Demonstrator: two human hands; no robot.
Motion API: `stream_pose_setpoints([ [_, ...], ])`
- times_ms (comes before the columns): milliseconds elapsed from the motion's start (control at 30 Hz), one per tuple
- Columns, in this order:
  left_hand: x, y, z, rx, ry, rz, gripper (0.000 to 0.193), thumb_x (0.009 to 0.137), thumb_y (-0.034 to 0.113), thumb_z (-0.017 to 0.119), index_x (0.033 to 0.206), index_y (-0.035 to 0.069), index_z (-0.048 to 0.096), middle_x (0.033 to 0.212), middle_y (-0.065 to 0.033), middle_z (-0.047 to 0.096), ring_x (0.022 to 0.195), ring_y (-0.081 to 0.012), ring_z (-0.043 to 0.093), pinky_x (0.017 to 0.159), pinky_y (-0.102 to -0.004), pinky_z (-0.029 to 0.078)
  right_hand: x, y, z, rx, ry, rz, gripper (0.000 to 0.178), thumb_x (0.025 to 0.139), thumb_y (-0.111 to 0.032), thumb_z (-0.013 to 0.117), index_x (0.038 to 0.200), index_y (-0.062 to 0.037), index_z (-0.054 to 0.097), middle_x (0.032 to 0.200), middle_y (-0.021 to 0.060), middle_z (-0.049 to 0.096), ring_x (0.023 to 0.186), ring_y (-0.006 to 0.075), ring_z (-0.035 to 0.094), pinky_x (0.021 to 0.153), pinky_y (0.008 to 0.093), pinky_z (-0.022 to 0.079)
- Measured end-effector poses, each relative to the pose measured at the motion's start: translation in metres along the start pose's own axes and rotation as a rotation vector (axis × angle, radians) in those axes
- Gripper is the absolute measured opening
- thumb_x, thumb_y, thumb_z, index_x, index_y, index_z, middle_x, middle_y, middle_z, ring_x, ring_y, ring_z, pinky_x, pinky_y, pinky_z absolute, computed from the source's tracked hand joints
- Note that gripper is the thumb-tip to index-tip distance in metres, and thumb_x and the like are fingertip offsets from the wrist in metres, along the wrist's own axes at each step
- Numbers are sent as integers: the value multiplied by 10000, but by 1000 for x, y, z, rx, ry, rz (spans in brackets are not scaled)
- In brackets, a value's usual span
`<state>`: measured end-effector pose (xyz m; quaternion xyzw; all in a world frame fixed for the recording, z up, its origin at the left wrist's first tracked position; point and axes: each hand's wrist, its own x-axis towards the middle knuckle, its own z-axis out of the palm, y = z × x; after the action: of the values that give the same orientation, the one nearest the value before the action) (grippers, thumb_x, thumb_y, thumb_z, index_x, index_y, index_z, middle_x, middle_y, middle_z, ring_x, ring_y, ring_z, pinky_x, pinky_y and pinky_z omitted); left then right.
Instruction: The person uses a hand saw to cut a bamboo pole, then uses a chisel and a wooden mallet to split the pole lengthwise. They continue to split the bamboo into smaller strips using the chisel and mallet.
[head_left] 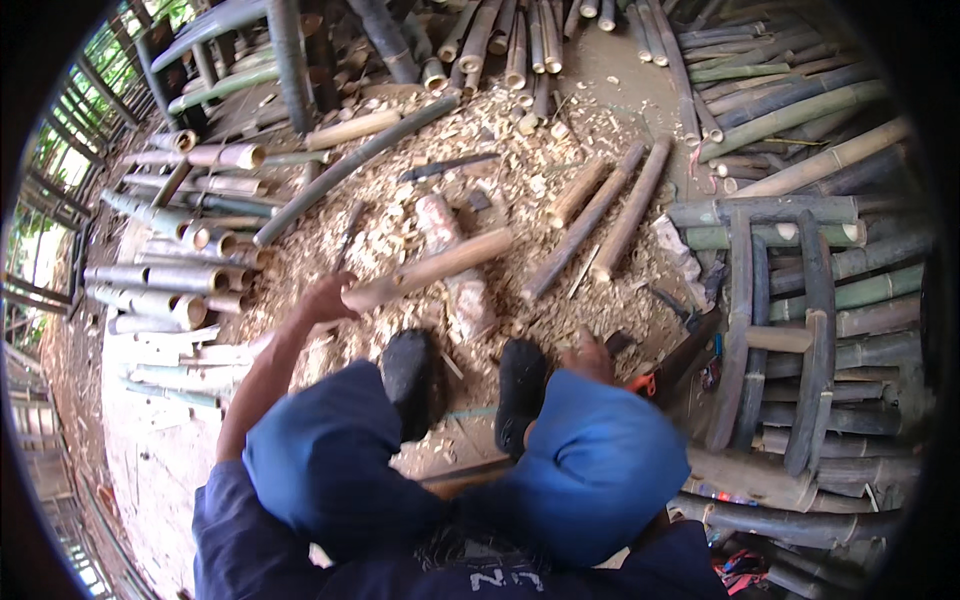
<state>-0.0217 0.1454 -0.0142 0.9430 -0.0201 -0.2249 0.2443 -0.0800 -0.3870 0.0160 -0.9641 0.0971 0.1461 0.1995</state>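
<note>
A bamboo pole piece (430, 270), its surface pale and shaved, lies slanted across a short, worn log (462, 285) in front of my feet. At the pole's left end is my left hand (328, 300), fingers and thumb apart around the end without a closed grip. My right hand (588, 358) is low among the wood chips, just beyond my right knee. The knee hides part of it, and its fingers are too blurred to read. Close beside it is a small dark piece (618, 342). An orange-red object (642, 384) lies a little nearer to me.
Wood shavings (520, 190) cover the ground. Three bamboo pieces (630, 210) lie right of the log, and a long dark pole (350, 170) lies beyond it. Bamboo stacks (170, 275) stand left, with more (800, 90) at right. A bamboo frame (740, 330) leans at right.
</note>
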Motion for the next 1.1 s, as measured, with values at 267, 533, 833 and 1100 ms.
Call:
stream_pose_setpoints([
  [267,47,24,24,-27,-162,-3,689,584,310,962,1176,98,682,1075,-155,738,1024,-310,701,893,-432,559,139,-36,2,-331,132,-653,1028,739,-434,889,1590,-170,377,1473,199,375,1330,408,406,1090,624,372],
  [533,74,66,-120,-64,400,27,929,636,283,918,1451,44,541,1251,-234,679,1146,-297,666,1010,-417,508,183,-30,-18,-52,385,-207,658,892,-226,772,1436,-19,466,1365,260,498,1197,395,575,956,515,499],
  [833,119,166,-192,-1110,413,234,789,885,309,814,1425,-120,432,1089,-205,663,907,-223,681,741,-347,605,81,-156,76,-66,-45,-411,1112,793,-422,853,1574,36,208,1321,276,515,1151,387,595,980,485,545],
  [1100,74,217,-37,-1369,351,-32,892,829,379,861,1392,-166,434,1129,-250,653,990,-290,685,879,-442,611,181,-104,13,86,-178,-604,1102,627,-207,909,1539,-3,326,1417,245,525,1224,368,581,1048,516,517],
])
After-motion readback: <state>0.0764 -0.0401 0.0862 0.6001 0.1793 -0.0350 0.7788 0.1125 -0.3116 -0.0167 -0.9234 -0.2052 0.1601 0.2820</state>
